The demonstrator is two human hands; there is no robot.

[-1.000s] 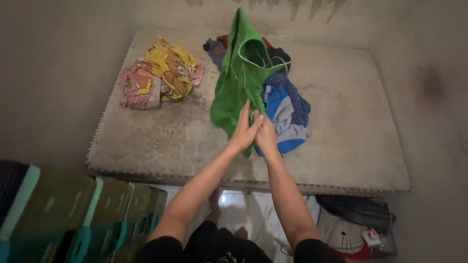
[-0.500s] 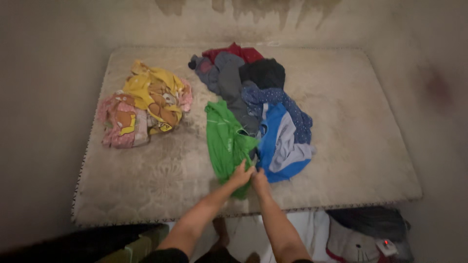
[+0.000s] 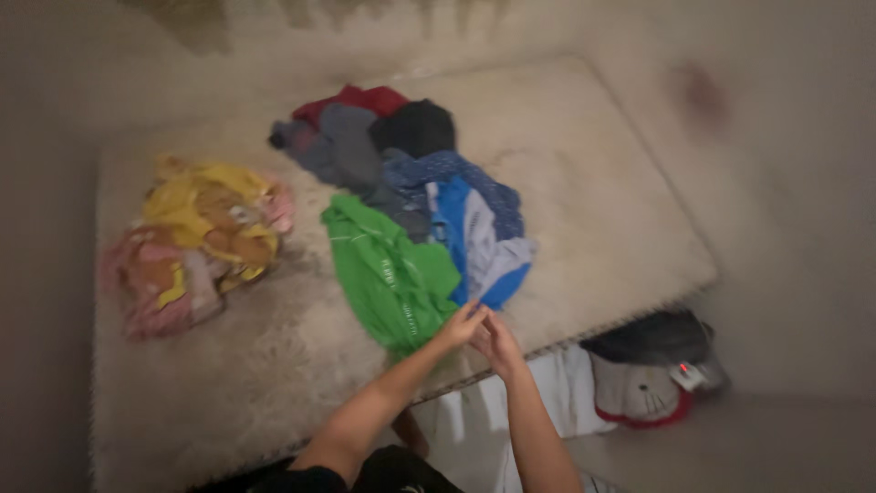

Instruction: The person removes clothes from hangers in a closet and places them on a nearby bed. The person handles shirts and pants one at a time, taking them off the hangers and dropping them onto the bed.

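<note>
Matt green cloth garment (image 3: 388,274), seemingly quilted mattress (image 3: 602,228)

Two hands (image 3: 482,330), two clothes piles (image 3: 401,192)

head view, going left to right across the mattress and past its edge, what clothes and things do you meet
pink and yellow clothes pile → green garment → blue and white garment → white and red plush bag on the floor

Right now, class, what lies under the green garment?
The green garment lies on the pale mattress; its far edge overlaps a grey garment. Anything beneath its middle is covered.
</note>
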